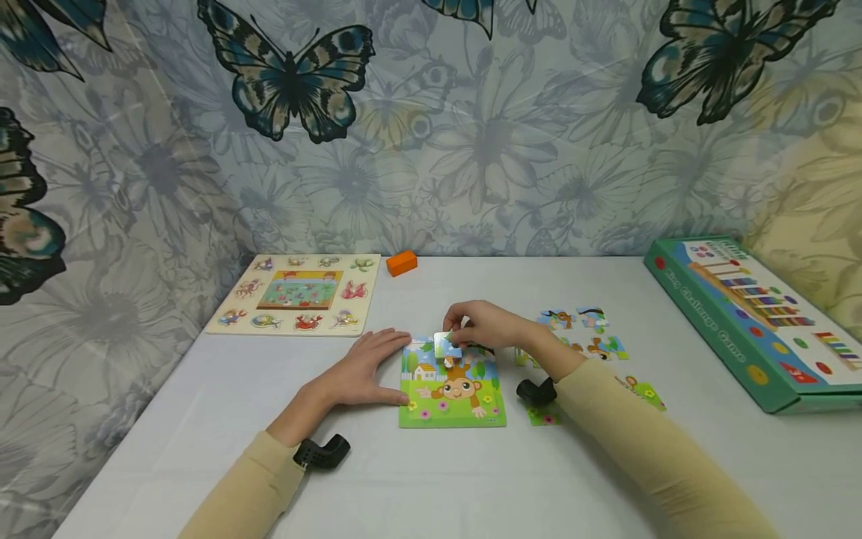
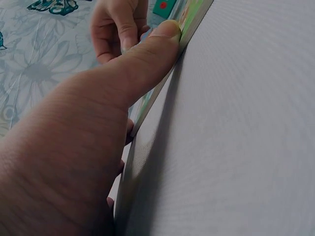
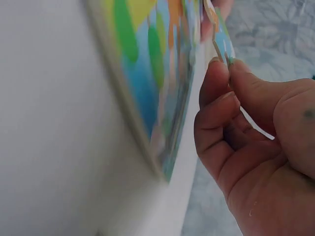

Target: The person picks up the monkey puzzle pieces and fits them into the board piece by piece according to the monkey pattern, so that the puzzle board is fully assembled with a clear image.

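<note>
A square puzzle board [image 1: 424,412] with a monkey picture lies in the middle of the table. My left hand [image 1: 360,370] lies along the board's left side, fingers and thumb spread, its thumb [image 2: 165,37] touching the edge. Over the upper part of the board, my right hand [image 1: 486,326] pinches a puzzle piece [image 1: 444,346] between thumb and fingertips. In the right wrist view that piece [image 3: 224,39] looks blue, white and orange and is tilted on edge, apart from the board [image 3: 142,73]. Fingers partly cover the piece.
Loose puzzle pieces [image 1: 595,348] lie right of the board, some hidden by the right forearm. A wooden sea-animal board [image 1: 299,290] is at the back left, beside an orange block [image 1: 402,263]. A green game box [image 1: 768,329] stands at the right.
</note>
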Motion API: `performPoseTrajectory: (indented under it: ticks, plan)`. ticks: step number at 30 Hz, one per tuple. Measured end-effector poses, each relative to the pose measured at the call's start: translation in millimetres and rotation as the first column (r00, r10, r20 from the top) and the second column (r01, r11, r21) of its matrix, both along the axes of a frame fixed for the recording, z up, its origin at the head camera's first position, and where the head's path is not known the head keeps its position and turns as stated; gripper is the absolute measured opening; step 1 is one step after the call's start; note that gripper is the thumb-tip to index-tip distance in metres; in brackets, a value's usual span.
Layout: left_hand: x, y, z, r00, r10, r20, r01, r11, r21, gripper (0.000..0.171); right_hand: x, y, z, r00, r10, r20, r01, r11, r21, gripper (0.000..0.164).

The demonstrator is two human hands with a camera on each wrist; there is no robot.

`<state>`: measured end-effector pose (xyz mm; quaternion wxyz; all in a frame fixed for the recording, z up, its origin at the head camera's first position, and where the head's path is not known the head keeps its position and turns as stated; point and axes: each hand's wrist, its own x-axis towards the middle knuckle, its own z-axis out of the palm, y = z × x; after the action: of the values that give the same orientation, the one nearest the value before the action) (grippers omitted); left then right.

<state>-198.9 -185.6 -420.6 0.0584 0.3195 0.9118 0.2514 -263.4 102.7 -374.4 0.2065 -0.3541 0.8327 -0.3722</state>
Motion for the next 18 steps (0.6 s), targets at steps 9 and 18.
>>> performPoseTrajectory:
  ticks: [9,18]
  plan:
    - [0.3,0.5,0.2,1.000,-0.002,0.008,0.002,1.000,0.014,0.097,6.4,-33.9,-0.4,0.999,0.013,-0.041,-0.010,0.997,0.070,0.005]
    - [0.6,-0.2,0.5,1.000,-0.006,0.008,0.006,1.000,0.007,0.098,7.2,-39.4,-1.9,0.989,0.063,-0.136,-0.041,0.987,0.154,0.014]
